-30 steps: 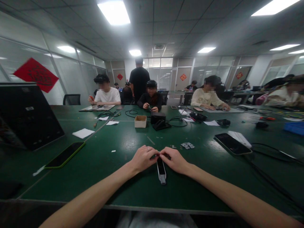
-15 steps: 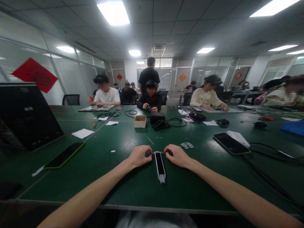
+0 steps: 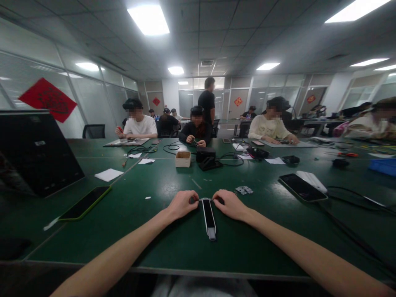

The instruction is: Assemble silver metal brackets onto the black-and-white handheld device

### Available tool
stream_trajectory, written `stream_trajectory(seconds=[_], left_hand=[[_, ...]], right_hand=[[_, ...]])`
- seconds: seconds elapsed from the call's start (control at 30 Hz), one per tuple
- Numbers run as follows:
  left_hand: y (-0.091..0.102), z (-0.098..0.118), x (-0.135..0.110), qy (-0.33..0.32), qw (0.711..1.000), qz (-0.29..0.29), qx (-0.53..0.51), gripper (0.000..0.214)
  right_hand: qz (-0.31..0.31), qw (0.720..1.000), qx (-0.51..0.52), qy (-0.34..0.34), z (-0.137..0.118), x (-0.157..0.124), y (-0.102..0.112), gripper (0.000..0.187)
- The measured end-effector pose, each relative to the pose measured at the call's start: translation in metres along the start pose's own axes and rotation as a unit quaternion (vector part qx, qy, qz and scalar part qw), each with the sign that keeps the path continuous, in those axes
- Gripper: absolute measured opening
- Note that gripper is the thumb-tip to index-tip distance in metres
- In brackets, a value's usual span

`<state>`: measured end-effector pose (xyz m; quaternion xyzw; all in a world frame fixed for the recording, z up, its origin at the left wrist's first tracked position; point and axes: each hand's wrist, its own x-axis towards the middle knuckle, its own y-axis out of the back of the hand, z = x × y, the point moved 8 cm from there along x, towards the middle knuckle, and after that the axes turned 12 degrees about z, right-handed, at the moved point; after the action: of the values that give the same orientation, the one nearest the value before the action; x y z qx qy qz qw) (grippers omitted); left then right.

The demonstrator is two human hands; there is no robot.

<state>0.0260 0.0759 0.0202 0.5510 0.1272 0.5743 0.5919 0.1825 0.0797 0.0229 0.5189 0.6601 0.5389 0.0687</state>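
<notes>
Here, the left hand (image 3: pixel 184 203) and the right hand (image 3: pixel 230 203) rest low over the green table (image 3: pixel 173 247), set apart on either side of the far end of a slim gadget (image 3: pixel 209 216). The gadget lies in the middle of the near part of the table, long and narrow, with a black face, a pale rim and a grey tip pointing to the near edge. Both hands have their fingers curled in, thumb and forefinger brought close together beside the gadget's far corners; whether either one pinches some tiny part, or touches the gadget itself, I cannot tell. Just beyond the right hand is a little group of grey metal pieces (image 3: pixel 244 189). On the left side lie a white scrap (image 3: pixel 147 198), a phone (image 3: pixel 85 203) in a green case and, farther off, a folded paper (image 3: pixel 108 175). To the right, a dark phone (image 3: pixel 300 186) lies beside a white block (image 3: pixel 312 181), with black cables (image 3: pixel 355 194) near them. Farther along the middle, a small open box (image 3: pixel 183 159) stands just left of a black stand (image 3: pixel 210 163). At the far side sits a person in dark clothes (image 3: pixel 195 132), both hands raised around a small object.
</notes>
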Motion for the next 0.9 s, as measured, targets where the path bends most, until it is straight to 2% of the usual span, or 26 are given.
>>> stream_trajectory(seconds=[0.33, 0.6, 0.73, 0.9], left_hand=[[-0.002, 0.003, -0.001, -0.037, 0.999, 0.003, -0.018, 0.014], [-0.004, 0.003, -0.001, -0.039, 0.999, 0.002, -0.002, 0.016], [-0.004, 0.002, -0.001, -0.016, 1.000, 0.003, 0.003, 0.017], [-0.004, 0.003, -0.001, -0.007, 1.000, -0.002, 0.003, 0.013]], right_hand=[[-0.007, 1.000, 0.013, 0.007, 0.003, -0.001, -0.002, 0.018], [-0.014, 0.999, -0.005, 0.044, -0.002, 0.000, 0.000, 0.019], [0.001, 0.997, -0.054, 0.063, 0.003, 0.004, 0.013, 0.022], [0.021, 0.984, -0.166, 0.057, 0.032, 0.012, 0.039, 0.023]])
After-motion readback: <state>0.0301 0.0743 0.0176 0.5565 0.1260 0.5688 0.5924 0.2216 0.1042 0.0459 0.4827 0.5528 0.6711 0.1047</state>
